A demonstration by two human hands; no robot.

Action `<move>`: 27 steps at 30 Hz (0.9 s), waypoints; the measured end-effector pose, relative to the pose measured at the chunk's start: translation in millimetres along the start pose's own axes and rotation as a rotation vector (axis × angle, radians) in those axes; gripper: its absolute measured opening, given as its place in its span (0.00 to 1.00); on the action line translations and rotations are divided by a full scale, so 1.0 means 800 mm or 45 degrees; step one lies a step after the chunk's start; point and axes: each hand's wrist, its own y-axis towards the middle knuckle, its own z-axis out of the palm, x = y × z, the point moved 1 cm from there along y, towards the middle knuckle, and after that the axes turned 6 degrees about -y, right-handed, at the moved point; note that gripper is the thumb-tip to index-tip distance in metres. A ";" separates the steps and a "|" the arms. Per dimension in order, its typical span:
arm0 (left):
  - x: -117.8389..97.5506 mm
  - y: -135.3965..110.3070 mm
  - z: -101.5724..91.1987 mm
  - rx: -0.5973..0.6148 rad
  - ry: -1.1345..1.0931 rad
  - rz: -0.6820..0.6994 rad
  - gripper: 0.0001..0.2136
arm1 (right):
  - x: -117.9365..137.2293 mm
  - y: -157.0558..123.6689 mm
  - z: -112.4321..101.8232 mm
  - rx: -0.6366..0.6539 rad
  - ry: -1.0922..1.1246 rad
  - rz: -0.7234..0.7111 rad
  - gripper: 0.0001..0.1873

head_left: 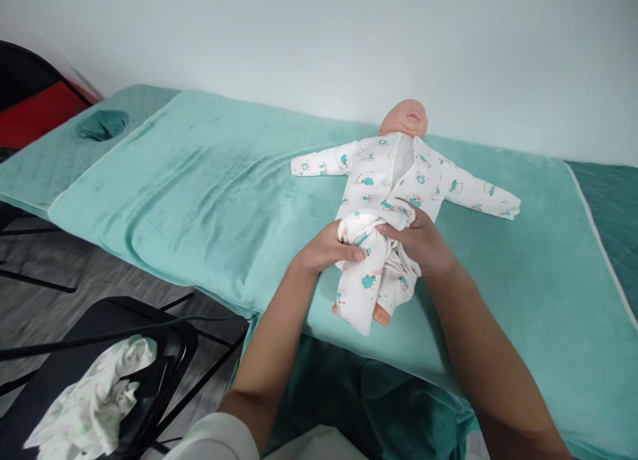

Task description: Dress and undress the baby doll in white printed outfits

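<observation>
A baby doll [403, 117] lies on its back on the green-covered bed, its head toward the wall. It wears a white printed top [371, 174] with both sleeves spread out to the sides. Matching baby pants [367, 280] are bunched around the doll's legs, and a bit of foot shows below the cuffs. My left hand [329, 247] is closed on the left side of the pants near the waist, thumb on top. On the other side, my right hand [419, 240] grips the bunched waist cloth. Some fingertips of both hands are hidden in the fabric.
The long bed [224, 181] has a green cover and a face hole [102, 125] at its left end. A white wall [319, 41] runs behind it. At the lower left, a crumpled white cloth [94, 400] lies on a black chair [119, 314]. A black and red chair [40, 101] stands at far left.
</observation>
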 end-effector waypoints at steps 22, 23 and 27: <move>0.011 0.000 0.000 -0.179 -0.194 0.026 0.27 | 0.002 -0.005 0.002 0.133 -0.104 0.066 0.13; 0.011 0.000 0.000 -0.155 -0.156 0.033 0.27 | -0.001 -0.005 0.002 0.103 -0.050 0.060 0.13; 0.005 0.000 0.001 0.003 -0.061 0.028 0.31 | 0.000 -0.005 0.003 0.029 0.026 0.084 0.15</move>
